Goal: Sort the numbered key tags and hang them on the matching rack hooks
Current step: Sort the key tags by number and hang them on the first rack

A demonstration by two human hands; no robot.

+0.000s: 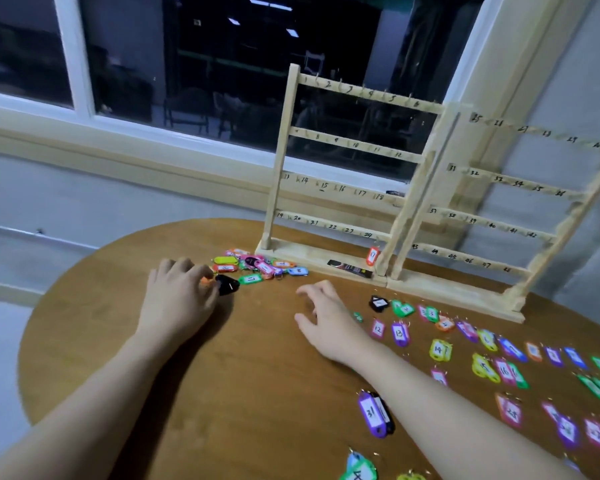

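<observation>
A heap of coloured key tags [262, 266] lies on the round wooden table in front of the left rack's foot. My left hand [179, 294] reaches to the heap's near edge and pinches a black tag [228, 285], with an orange tag showing under the fingertips. My right hand [323, 318] hovers over bare table, fingers spread and loosely bent, holding nothing. Sorted tags [506, 367] lie in rows to its right. Two wooden racks, the left rack [352, 145] and the right rack [499, 221], stand at the back with numbered hooks. An orange tag [372, 255] hangs at the left rack's lowest bar.
A purple tag marked 31 [373, 414] lies on a black one near my right forearm. More tags [359, 471] sit at the front edge. A dark flat strip [350, 269] lies on the rack's base. A window and sill run behind the table [118, 306].
</observation>
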